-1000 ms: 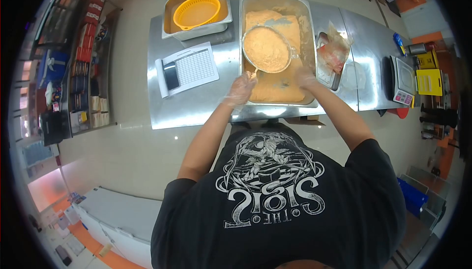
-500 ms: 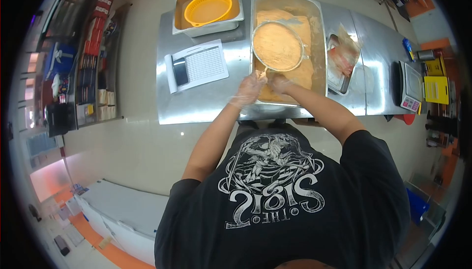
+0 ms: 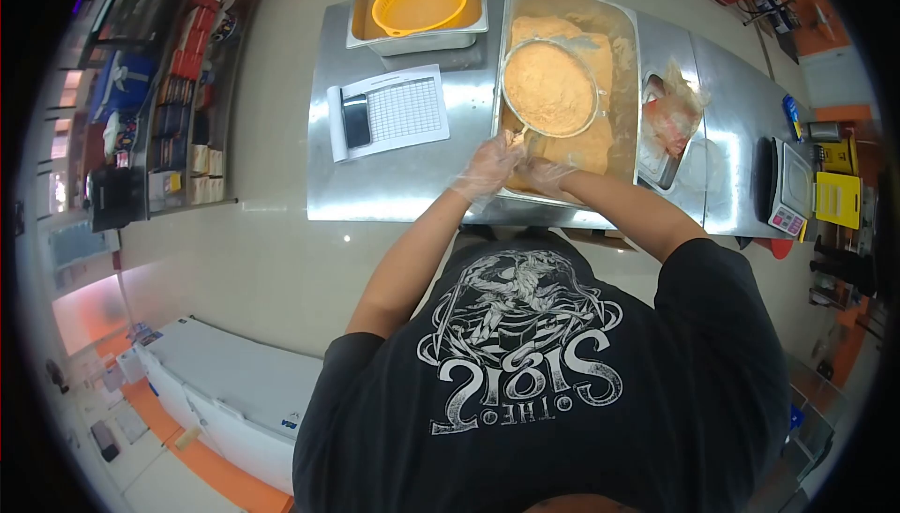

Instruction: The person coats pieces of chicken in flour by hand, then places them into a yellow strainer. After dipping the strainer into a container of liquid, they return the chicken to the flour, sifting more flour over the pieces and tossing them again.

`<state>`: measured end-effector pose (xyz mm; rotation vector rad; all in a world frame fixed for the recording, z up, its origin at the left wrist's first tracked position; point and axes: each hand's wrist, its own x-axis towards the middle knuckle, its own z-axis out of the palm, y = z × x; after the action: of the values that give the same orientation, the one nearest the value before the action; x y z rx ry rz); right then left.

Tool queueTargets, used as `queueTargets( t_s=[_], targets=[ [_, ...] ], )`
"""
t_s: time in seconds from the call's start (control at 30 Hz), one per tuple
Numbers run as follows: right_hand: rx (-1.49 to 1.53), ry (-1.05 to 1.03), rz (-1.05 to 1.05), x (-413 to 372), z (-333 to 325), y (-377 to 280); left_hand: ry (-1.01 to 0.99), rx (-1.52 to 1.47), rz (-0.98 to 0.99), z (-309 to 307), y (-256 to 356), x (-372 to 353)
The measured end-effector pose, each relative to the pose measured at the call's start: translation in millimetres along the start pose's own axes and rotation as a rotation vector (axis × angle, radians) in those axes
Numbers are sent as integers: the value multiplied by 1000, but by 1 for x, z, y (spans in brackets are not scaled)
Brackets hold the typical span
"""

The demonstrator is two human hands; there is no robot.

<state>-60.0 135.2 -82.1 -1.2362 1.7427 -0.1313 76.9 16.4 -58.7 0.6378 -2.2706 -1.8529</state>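
A round sieve [image 3: 592,119] heaped with orange-tan powder [image 3: 549,87] is held over a deep steel pan [image 3: 630,72]. More of the same powder [image 3: 600,53] lies in that pan beneath it. My left hand [image 3: 487,168], in a clear plastic glove, is closed around the sieve's handle at the pan's near left corner. Close beside it, my right hand [image 3: 544,175], also gloved, is curled over the near end of the pan, its fingers partly hidden next to the handle.
Behind left, a steel pan [image 3: 361,30] holds a yellow basket [image 3: 403,30]. A phone [image 3: 356,121] lies on a ruled pad [image 3: 408,110]. Right of the powder stand a tray [image 3: 664,171] with a plastic bag [image 3: 673,119] and a scale [image 3: 792,185]. A white chest [image 3: 225,372] stands behind left.
The whole view has shifted, so the table and pans sit farther right. The sieve stays over the pan with my left hand on its handle; my right hand stays close by.
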Motion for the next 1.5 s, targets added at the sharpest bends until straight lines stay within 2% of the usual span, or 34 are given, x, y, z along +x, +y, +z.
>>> queueTargets(
  t_s=[0.07,0.13,0.17,0.23,0.37,0.43,0.5,0.53,0.63,0.73,0.83,0.93,1.03,1.13,1.23,1.33,1.43,1.5],
  targets=[
    [-70,-40,-116,24,14,18,-35,-19,-96,-3,8,-2],
    [27,-69,41,9,-6,-18,-64,-24,-177,-4,10,-2],
    [73,-85,117,3,-14,-31,-58,9,-153,-4,9,-3],
    [523,-22,200,58,35,25,-46,75,-100,-4,5,0],
    [1229,-104,300,38,19,50,14,168,-23,0,3,1],
    [298,172,-143,-14,-4,87,-3,141,-49,-1,10,0],
    [492,243,99,-27,-15,111,1,187,-39,-1,14,1],
    [1154,170,557,-20,-19,118,4,209,-33,0,16,1],
    [1385,247,639,-74,-76,73,12,202,-58,3,17,5],
    [1490,350,429,-61,-99,81,-7,297,-26,6,26,8],
    [1444,624,352,-30,-112,61,91,306,119,26,1,16],
    [623,784,443,-73,-133,4,49,165,-63,42,6,22],
    [506,878,498,-103,-118,13,56,-46,-68,60,-4,22],
    [970,602,583,-122,-104,-2,105,-223,-266,68,43,7],
    [1342,484,499,-120,-92,-41,131,-52,-149,82,49,12],
    [1467,595,399,-66,-83,8,152,-237,-143,103,73,22],
    [1436,706,455,-84,-113,-15,210,-155,8,115,85,34],
    [1534,761,468,-74,-123,-1,307,-243,65,141,88,46]
  ],
)
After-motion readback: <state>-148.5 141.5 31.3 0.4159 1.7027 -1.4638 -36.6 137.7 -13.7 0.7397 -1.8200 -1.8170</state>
